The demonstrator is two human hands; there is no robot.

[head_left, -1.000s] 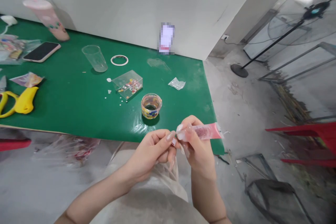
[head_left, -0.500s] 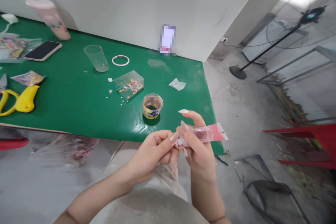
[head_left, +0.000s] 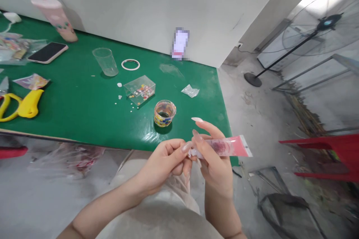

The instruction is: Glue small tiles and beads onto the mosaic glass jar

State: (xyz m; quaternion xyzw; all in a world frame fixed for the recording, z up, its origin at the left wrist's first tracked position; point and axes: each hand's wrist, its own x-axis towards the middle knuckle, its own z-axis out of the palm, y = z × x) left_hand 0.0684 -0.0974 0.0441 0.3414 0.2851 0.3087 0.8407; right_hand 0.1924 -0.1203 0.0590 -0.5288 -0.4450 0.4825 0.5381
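Note:
In my right hand [head_left: 214,153] is a pink, see-through squeeze tube [head_left: 232,146], gripped near its white nozzle, with its flat end pointing right. My left hand [head_left: 171,158] is closed in a pinch at the nozzle end, its fingertips meeting those of the right. Whatever small piece it pinches is mostly hidden by the fingers. Just beyond my hands, a small round cup covered in coloured mosaic squares [head_left: 164,114] stands on the green tabletop [head_left: 84,112]. Behind that cup lies a clear box [head_left: 140,90] with colourful bits inside.
A clear plastic cup [head_left: 106,62], a white ring [head_left: 130,64] and a small clear packet [head_left: 190,90] are farther back. Yellow-handled scissors [head_left: 28,104], a phone [head_left: 48,52] and a pink tumbler [head_left: 57,20] occupy the left. Another phone [head_left: 180,43] leans against the wall.
The tube's flat end has swung slightly right and down in my right hand. My left hand keeps its pinch at the nozzle. The view has shifted a little.

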